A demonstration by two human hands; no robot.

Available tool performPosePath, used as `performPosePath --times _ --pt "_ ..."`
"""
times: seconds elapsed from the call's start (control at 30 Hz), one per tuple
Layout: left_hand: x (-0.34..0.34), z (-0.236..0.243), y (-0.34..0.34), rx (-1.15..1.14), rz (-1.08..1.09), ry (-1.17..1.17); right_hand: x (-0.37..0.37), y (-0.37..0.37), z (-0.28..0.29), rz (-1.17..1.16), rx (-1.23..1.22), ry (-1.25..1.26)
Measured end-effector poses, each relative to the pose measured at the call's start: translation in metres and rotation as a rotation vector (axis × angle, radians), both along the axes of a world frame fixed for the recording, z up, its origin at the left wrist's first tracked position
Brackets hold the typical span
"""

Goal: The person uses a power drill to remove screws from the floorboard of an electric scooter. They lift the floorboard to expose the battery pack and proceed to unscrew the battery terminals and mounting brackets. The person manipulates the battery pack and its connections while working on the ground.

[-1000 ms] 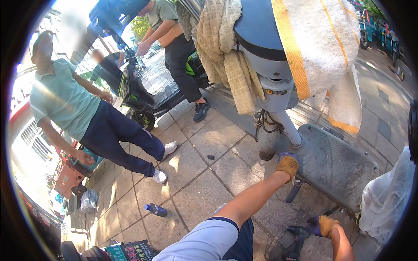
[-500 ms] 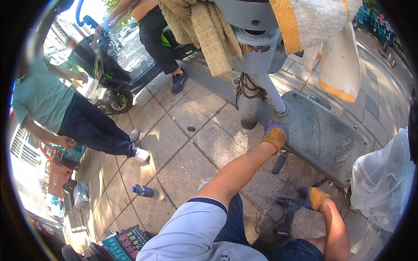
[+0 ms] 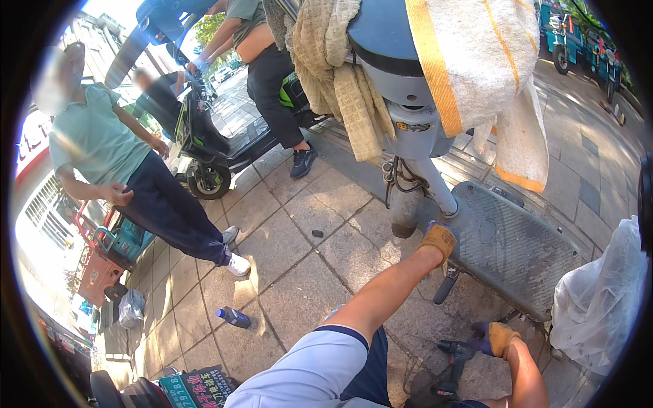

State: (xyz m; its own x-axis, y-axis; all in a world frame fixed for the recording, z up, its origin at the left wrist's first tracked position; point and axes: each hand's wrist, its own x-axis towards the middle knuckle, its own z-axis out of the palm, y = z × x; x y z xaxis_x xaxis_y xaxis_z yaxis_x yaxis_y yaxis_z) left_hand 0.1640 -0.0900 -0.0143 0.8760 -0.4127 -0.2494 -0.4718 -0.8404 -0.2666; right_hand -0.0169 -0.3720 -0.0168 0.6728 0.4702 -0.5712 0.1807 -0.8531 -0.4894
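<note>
Orange-and-purple work gloves cover both hands. My left hand (image 3: 439, 241) is at the near front corner of a grey scooter's ribbed footboard (image 3: 517, 238), just below the steering column (image 3: 439, 187). Its fingertips are mostly hidden against the board's edge. Lower right, beside the footboard's near edge, is my right hand (image 3: 500, 338), with its fingers curled in; what they hold, if anything, does not show. Close to those fingers a dark cordless drill (image 3: 456, 367) stands on its battery base. A black grip-like bar (image 3: 446, 285) juts out under the board.
A translucent plastic bag (image 3: 598, 299) covers the scooter's rear part. Cloths (image 3: 476, 68) drape over its front. A blue bottle (image 3: 233, 317) and a small black piece (image 3: 317, 233) lie on the paving. One person (image 3: 109, 136) stands left; another sits on a dark scooter (image 3: 204, 146).
The view has shifted, so the scene sits lower and slightly right. Both my hands and the drill keep nearly the same places by the footboard. The standing person's arms have moved slightly.
</note>
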Motion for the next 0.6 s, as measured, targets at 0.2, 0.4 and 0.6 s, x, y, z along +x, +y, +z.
performPosePath --times 0.2,0.4,0.6 --pt "0.000 -0.005 0.006 -0.029 0.014 0.006 -0.002 0.007 0.012 0.007 0.006 -0.001" --pt "0.005 0.010 0.006 -0.052 0.030 0.049 0.000 -0.001 0.003 -0.021 0.044 0.025" --pt "0.001 0.016 0.012 -0.092 0.085 0.042 0.004 0.008 0.011 0.001 -0.088 0.073"
